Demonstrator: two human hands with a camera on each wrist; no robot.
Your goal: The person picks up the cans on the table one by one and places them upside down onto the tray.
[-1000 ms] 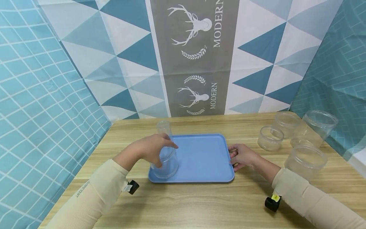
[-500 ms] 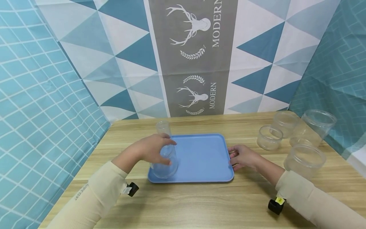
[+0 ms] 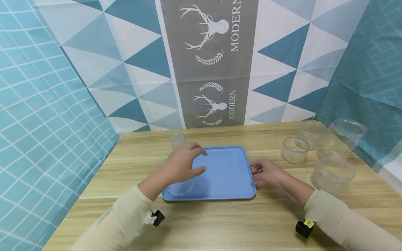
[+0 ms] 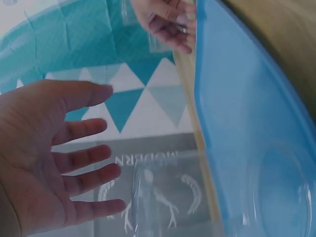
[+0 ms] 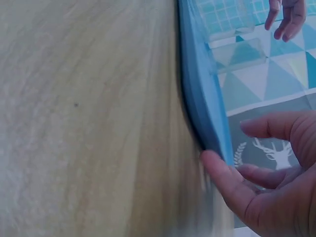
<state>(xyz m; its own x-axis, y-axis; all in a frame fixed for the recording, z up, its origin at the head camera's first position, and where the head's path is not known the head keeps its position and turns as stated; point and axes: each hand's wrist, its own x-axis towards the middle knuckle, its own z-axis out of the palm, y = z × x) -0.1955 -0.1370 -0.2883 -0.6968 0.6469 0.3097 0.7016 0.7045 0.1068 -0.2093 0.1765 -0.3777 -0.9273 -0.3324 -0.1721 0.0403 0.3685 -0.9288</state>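
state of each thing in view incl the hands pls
Blue tray, flat on the wood-grain table
Left hand, fingers spread, holding nothing
Right hand, touching the tray's right rim
Clear jar, on the tray's left end, partly hidden
Narrow clear cylinder, upright, base hidden
Four clear containers, upright at the right, lids unclear

Right hand [image 5: 281, 200] touching blue tray [image 5: 201, 89], wooden table [image 5: 89, 123]

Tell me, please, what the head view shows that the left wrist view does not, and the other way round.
Only the head view: the right sleeve, the black wrist devices and the blue grid cloth.
Only the left wrist view: the palm side of the left hand.
Both: that hand holding nothing, the right hand at the edge of the tray, and a jar on it.
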